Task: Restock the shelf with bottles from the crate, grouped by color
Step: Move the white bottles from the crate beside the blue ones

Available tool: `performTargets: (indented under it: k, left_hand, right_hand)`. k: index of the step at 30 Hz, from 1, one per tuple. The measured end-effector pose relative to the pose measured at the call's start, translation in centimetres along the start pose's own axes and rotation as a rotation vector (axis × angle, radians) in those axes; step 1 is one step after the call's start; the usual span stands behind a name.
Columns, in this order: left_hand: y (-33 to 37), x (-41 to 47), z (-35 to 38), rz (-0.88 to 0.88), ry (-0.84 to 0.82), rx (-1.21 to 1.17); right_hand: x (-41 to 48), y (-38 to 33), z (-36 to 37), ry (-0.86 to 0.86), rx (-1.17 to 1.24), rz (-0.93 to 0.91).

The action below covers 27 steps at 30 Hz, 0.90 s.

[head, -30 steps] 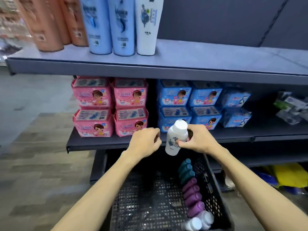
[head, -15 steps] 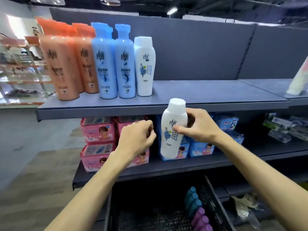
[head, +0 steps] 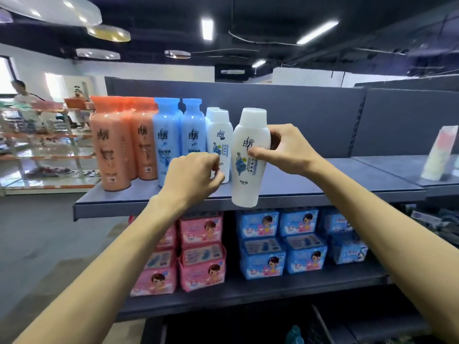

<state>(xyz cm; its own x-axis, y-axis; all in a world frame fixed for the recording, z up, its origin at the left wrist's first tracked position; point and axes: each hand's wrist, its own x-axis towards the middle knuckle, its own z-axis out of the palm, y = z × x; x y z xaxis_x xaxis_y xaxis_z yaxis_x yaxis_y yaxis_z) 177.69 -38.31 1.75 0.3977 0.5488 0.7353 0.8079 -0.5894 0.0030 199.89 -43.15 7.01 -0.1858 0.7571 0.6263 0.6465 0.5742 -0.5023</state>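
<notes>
A white bottle (head: 250, 157) is gripped by the right hand (head: 285, 150), with the thumb laid across the label and the fingers curled behind. The bottle is held nearly upright, its base level with the front edge of the top shelf (head: 323, 189). Just left of that hand a row of white bottles (head: 218, 135) is stood on the shelf, with blue bottles (head: 169, 140) and orange bottles (head: 111, 145) further left. The left hand (head: 196, 175) is held before the white row, fingers curled, empty. Below both hands, pink packs (head: 201, 249) and blue packs (head: 280, 244) are stacked on the lower shelf (head: 248, 294).
</notes>
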Motion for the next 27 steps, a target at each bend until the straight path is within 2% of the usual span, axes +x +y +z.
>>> performTargets:
  k: [8,17,27]
  left_hand:
    - [-1.0,4.0,-1.1,0.014,0.026,0.07]
    - [0.7,5.0,1.9,0.036,-0.073,0.06]
    - [1.0,4.9,4.2,0.025,-0.124,-0.036]
  right_hand:
    - [3.6,0.2,-2.1,0.018,-0.035,0.014]
    - [4.2,4.3,-1.5,0.044,-0.154,0.19]
    - [3.2,7.1,0.2,0.022,0.02,0.344]
